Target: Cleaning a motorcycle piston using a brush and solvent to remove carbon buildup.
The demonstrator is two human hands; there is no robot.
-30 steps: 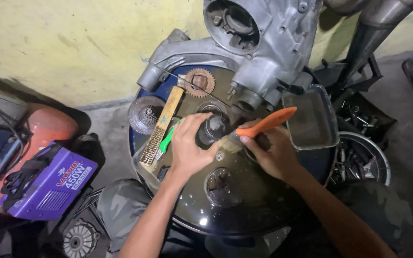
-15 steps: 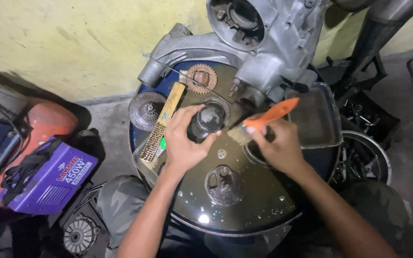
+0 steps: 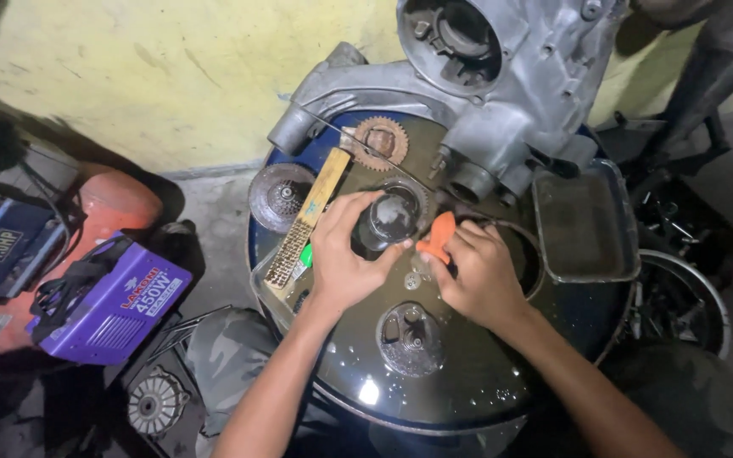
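Where walls yellow: oily drum top (image 3: 468,382)

A purple boxy unit with a white-and-red label (image 3: 110,307) lies on the floor at left, beside a blue machine bearing a dark label plate (image 3: 2,246).

Dim, glare spots, dark shadowed edges.

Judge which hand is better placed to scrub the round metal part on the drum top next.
Right, probably. The right hand already holds the orange-handled brush, its head hidden but pointing at the round metal part, while the left hand wraps that part and steadies it on the drum top.
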